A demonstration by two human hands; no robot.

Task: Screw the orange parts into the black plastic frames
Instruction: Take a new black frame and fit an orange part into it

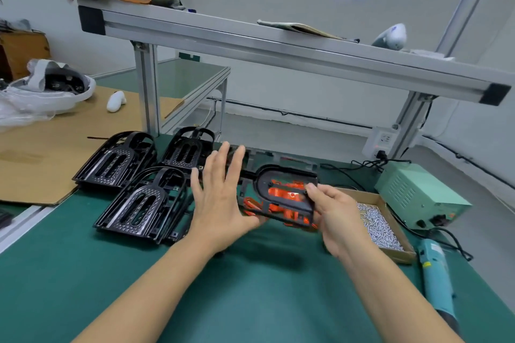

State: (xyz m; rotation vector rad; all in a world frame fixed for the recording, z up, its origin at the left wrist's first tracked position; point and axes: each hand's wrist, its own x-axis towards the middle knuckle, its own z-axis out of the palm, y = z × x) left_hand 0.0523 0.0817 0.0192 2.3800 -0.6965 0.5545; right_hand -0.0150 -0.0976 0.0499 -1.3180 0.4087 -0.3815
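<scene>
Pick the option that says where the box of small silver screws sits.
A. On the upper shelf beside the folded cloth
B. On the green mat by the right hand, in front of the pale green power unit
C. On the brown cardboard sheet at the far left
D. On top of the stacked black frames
B: the cardboard box of screws lies on the green mat, just beyond the right hand and before the power unit.

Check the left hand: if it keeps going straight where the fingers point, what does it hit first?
Likely the rear black frame: the left hand, fingers straight, points away and slightly up over it. Depth is unclear, so it may pass above.
</scene>
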